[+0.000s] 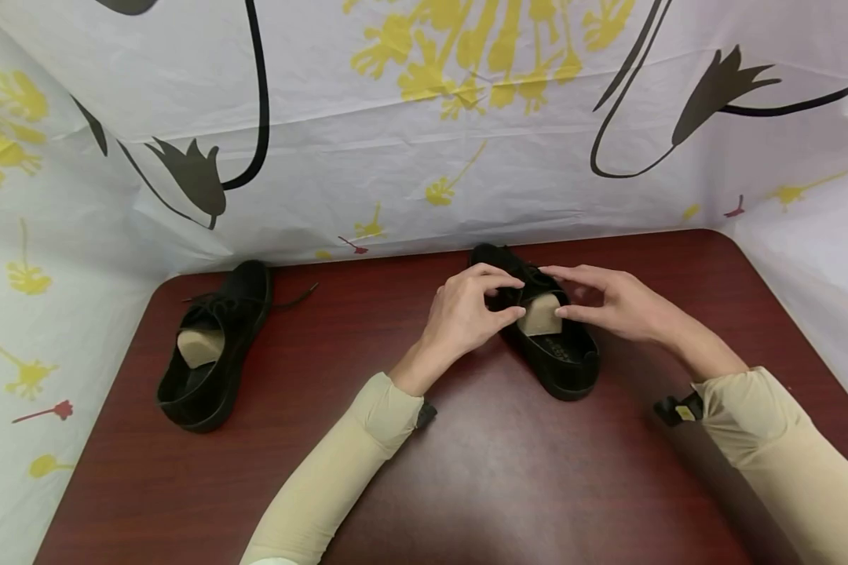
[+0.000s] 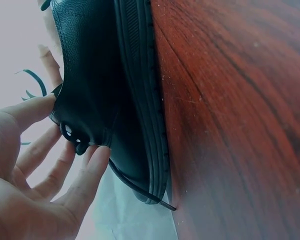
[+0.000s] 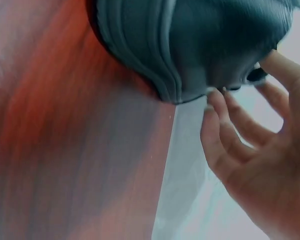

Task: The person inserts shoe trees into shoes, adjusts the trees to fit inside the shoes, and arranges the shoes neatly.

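A black lace-up shoe point(image 1: 568, 373) stands on the table, its toe pointing to the back, with a tan block point(image 1: 540, 316) in its opening. My left hand point(image 1: 462, 310) touches the shoe's left side, thumb at the block's edge and forefinger by the laces. In the left wrist view, relaxed fingers point(image 2: 97, 162) rest along the upper beside a lace loop, and a loose lace point(image 2: 167, 205) hangs over the sole. From the other side, my right hand point(image 1: 625, 302) reaches to the laces, fingers spread and thumb beside the block. Its fingers point(image 3: 240, 120) look loosely bent beside the shoe point(image 3: 225, 40).
A second black shoe point(image 1: 236, 345) stands on the left of the reddish-brown table point(image 1: 353, 353), with another tan block point(image 1: 200, 348) inside and a lace point(image 1: 297, 298) trailing right. White printed sheeting point(image 1: 339, 157) walls the back and both sides, close behind both toes.
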Tool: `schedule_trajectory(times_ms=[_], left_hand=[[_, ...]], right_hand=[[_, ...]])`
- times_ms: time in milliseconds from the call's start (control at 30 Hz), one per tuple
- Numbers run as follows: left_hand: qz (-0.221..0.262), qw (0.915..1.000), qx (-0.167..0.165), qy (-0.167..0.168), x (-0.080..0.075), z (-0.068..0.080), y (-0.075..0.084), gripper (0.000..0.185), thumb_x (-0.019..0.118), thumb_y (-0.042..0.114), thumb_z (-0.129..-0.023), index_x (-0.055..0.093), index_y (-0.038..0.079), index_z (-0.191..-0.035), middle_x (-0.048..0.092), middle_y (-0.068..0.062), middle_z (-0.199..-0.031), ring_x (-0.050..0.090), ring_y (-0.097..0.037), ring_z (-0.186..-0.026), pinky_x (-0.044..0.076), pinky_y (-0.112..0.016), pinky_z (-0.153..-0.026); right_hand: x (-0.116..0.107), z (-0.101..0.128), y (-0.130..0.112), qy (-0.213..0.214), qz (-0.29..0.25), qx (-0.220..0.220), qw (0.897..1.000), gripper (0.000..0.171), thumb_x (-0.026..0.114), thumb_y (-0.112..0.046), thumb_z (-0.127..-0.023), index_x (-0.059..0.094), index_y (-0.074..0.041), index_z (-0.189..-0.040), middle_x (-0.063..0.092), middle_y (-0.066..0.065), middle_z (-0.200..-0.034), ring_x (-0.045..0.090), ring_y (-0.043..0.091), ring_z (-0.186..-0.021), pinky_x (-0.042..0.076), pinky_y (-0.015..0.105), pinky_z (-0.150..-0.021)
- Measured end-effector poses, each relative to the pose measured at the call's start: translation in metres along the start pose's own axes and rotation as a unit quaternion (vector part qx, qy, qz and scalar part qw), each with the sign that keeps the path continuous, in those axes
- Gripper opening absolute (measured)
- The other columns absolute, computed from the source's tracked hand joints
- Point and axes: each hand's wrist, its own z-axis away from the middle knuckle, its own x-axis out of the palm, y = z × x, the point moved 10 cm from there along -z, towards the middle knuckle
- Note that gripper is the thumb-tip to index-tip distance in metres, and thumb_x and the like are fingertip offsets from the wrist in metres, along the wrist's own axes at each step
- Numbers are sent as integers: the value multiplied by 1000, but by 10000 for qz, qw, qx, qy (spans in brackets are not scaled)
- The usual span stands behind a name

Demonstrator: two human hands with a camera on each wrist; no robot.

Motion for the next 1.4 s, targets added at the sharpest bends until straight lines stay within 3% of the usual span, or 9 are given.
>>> schedule_trajectory(times_ms=[133,367,533,700,1067,1400], left_hand=[[-129,9999,0,-10,0,1,0,36,81,35,-84,74,29,-118,63,12,-119,64,-8,-99,50,-23,-70],[-159,9998,-82,-85,4,3,-2,40,81,38,-84,72,29,-121,61,11,-125,61,-10,-111,52,-29,-76],[455,9989,19,-59,8,2,-3,39,81,28,-85,71,22,-122,59,3,-130,57,-13,-117,53,-24,-82],[1093,9940,86,-4,10,2,-3,37,80,18,-85,71,14,-121,58,-4,-131,56,-18,-120,55,-20,-76],[1084,9937,224,155,8,1,-3,34,82,17,-84,73,14,-116,62,-1,-123,58,-15,-116,56,-23,-75],[1426,9894,242,157,9,0,-5,33,82,14,-82,74,13,-115,62,-2,-122,59,-14,-114,57,-24,-75]], right_hand=[[4,-4,7,-421,-654,1,9970,61,74,-8,-90,52,-21,-146,55,1,-141,61,20,-117,50,24,-91],[11,-9,15,-1101,-1168,170,9869,65,70,-9,-93,45,-28,-150,46,-3,-150,43,14,-136,38,21,-103],[14,-10,20,-1347,-1326,367,9813,66,70,-11,-94,43,-31,-151,43,-3,-151,43,21,-137,39,27,-104],[17,-13,25,-1508,-1430,481,9770,66,69,-14,-95,41,-33,-151,43,-4,-151,40,19,-139,38,43,-107],[21,-17,32,-1848,-1497,525,9699,67,71,-20,-93,41,-39,-150,40,-13,-153,31,13,-143,27,51,-112],[22,-22,35,-1869,-1625,219,9686,65,73,-18,-92,45,-33,-148,43,-11,-149,37,10,-139,28,51,-111]])
